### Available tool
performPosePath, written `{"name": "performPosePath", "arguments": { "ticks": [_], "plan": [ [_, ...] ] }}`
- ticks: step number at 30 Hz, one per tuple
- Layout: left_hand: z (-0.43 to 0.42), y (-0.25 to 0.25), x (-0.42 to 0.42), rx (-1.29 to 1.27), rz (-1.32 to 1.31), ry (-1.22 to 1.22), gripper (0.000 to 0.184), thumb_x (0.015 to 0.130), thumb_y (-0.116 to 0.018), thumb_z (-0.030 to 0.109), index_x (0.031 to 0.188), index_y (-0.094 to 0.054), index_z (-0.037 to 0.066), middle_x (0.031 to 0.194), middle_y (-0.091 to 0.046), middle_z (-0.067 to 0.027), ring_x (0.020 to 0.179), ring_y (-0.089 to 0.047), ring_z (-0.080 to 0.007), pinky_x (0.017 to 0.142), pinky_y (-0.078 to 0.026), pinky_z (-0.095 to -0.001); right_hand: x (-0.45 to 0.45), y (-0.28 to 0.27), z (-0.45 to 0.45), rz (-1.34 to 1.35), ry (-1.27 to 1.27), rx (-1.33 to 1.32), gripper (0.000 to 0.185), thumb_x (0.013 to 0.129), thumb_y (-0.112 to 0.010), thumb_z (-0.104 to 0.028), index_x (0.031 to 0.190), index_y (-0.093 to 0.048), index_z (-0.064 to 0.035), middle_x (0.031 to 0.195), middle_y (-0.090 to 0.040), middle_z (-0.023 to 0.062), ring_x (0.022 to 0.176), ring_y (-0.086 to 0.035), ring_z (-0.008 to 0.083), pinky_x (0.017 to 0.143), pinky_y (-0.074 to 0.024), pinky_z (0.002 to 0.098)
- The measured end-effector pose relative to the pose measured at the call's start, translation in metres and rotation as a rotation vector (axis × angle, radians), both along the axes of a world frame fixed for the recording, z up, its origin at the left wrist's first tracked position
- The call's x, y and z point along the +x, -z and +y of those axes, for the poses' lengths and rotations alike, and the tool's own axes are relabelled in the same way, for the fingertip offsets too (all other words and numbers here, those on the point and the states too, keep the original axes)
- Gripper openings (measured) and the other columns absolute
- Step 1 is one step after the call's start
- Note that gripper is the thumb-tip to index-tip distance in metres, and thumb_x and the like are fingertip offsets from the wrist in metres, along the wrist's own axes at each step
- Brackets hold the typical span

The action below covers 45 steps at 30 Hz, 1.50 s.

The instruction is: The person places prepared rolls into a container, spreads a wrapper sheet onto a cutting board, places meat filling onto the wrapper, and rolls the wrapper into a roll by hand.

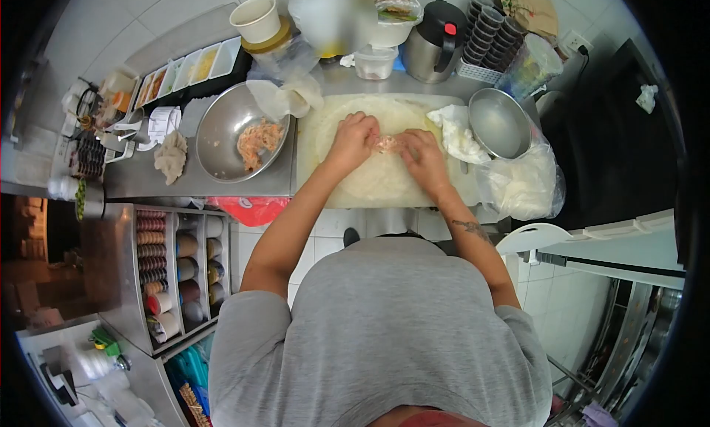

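A broad, thin, pale wrapper sheet (347,179) lies on the white cutting board (310,197). A small portion of pinkish meat filling (387,143) sits on it between my hands. My left hand (355,140) has its fingers curled together at the filling's left side. From the right, my right hand (423,159) closes its fingertips on the other end of the filling. To the left stands a steel mixing bowl (213,135) with a mound of the same meat mixture (259,141) in it.
Right of the board are a white cloth (457,133), a steel pan of cloudy liquid (501,123) and a plastic bag of pale sheets (518,186). A thermos jug (435,42), tubs and stacked cups line the back. A crumpled cloth (171,157) lies left of the bowl.
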State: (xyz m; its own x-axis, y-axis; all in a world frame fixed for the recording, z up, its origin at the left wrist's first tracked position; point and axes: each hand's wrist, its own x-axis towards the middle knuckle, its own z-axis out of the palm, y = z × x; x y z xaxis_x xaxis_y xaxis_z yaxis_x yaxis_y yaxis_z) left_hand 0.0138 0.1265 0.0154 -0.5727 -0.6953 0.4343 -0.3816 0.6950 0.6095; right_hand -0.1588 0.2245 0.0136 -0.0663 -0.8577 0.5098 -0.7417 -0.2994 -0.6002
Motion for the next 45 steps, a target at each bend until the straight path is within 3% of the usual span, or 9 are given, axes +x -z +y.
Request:
{"name": "performPosePath", "arguments": {
  "ticks": [8, 14, 20, 24, 29, 35, 40, 42, 45],
  "plan": [
    [-0.006, 0.016, 0.028, -0.152, -0.003, 0.006, 0.015, 0.071, -0.067, -0.003, 0.081, -0.059, 0.006, 0.083, -0.056, -0.0078, 0.083, -0.053, -0.0302, 0.074, -0.041, -0.0413, 0.003, 0.02, -0.021, 0.096, -0.096, -0.096, 0.016, 0.074, -0.069, -0.002, 0.09, -0.069, -0.0054, 0.091, -0.065, 0.0067, 0.091, -0.058, 0.0277, 0.081, -0.0475, 0.0365],
    [-0.009, 0.0, 0.052, -0.055, 0.006, -0.025, 0.014, 0.072, -0.067, -0.002, 0.083, -0.06, 0.005, 0.084, -0.056, -0.009, 0.085, -0.054, -0.0306, 0.075, -0.042, -0.0396, -0.02, 0.019, -0.017, -0.09, -0.087, 0.061, 0.014, 0.075, -0.069, -0.001, 0.088, -0.069, -0.0045, 0.091, -0.065, 0.0078, 0.091, -0.058, 0.0268, 0.079, -0.0487, 0.0353],
    [-0.014, 0.017, 0.062, -0.041, -0.032, -0.006, 0.017, 0.074, -0.068, 0.002, 0.09, -0.062, 0.005, 0.092, -0.057, -0.0097, 0.091, -0.054, -0.0312, 0.079, -0.043, -0.0391, -0.03, 0.021, -0.021, -0.011, -0.139, 0.087, 0.022, 0.075, -0.069, 0.002, 0.095, -0.07, -0.0045, 0.097, -0.065, 0.0086, 0.094, -0.058, 0.0266, 0.081, -0.0488, 0.0341],
    [-0.003, -0.002, 0.051, -0.082, -0.047, -0.023, 0.024, 0.075, -0.069, 0.007, 0.098, -0.063, 0.005, 0.099, -0.056, -0.0099, 0.097, -0.053, -0.0318, 0.085, -0.043, -0.0401, -0.001, 0.001, -0.023, 0.073, -0.126, 0.007, 0.036, 0.071, -0.073, -0.006, 0.107, -0.066, -0.0057, 0.106, -0.062, 0.0111, 0.101, -0.055, 0.0302, 0.087, -0.0463, 0.0379],
    [-0.011, 0.015, 0.05, -0.019, -0.245, 0.114, 0.033, 0.074, -0.073, 0.011, 0.105, -0.063, 0.004, 0.103, -0.056, -0.0109, 0.102, -0.052, -0.0323, 0.088, -0.043, -0.0409, -0.014, 0.009, -0.032, 0.112, -0.278, 0.372, 0.056, 0.07, -0.076, -0.012, 0.123, -0.059, -0.0061, 0.114, -0.059, 0.0128, 0.106, -0.053, 0.0323, 0.093, -0.0441, 0.0392],
    [-0.01, 0.011, 0.062, -0.029, -0.114, 0.089, 0.026, 0.076, -0.071, 0.007, 0.101, -0.063, 0.002, 0.101, -0.057, -0.0105, 0.098, -0.052, -0.0319, 0.086, -0.043, -0.0415, -0.01, 0.005, -0.03, 0.126, -0.245, 0.172, 0.061, 0.072, -0.075, -0.013, 0.129, -0.055, -0.0101, 0.108, -0.058, 0.0124, 0.103, -0.054, 0.0324, 0.09, -0.0452, 0.0411],
    [-0.012, 0.011, 0.068, -0.009, -0.238, 0.103, 0.025, 0.077, -0.069, 0.006, 0.101, -0.063, 0.001, 0.101, -0.057, -0.0111, 0.101, -0.052, -0.0334, 0.086, -0.044, -0.041, -0.015, 0.006, -0.023, -0.013, -0.21, 0.195, 0.045, 0.073, -0.074, -0.01, 0.116, -0.063, -0.0075, 0.104, -0.06, 0.0102, 0.101, -0.054, 0.0312, 0.088, -0.0453, 0.0394],
    [-0.002, -0.001, 0.069, 0.019, -0.136, 0.024, 0.022, 0.078, -0.067, 0.005, 0.099, -0.063, 0.001, 0.098, -0.057, -0.0124, 0.099, -0.053, -0.0347, 0.084, -0.044, -0.0421, -0.019, 0.002, -0.021, -0.039, -0.198, 0.198, 0.039, 0.074, -0.074, -0.009, 0.111, -0.066, -0.0063, 0.102, -0.061, 0.0097, 0.1, -0.054, 0.0308, 0.088, -0.0456, 0.0385],
    [-0.008, -0.029, 0.086, -0.116, -0.109, -0.085, 0.018, 0.079, -0.063, 0.004, 0.097, -0.062, 0.0, 0.094, -0.058, -0.0152, 0.095, -0.055, -0.0367, 0.082, -0.046, -0.0441, -0.041, 0.017, -0.024, 0.069, -0.251, 0.271, 0.046, 0.074, -0.074, -0.009, 0.118, -0.063, -0.0074, 0.106, -0.06, 0.0108, 0.101, -0.055, 0.0311, 0.088, -0.0458, 0.0372]
  ]
}}
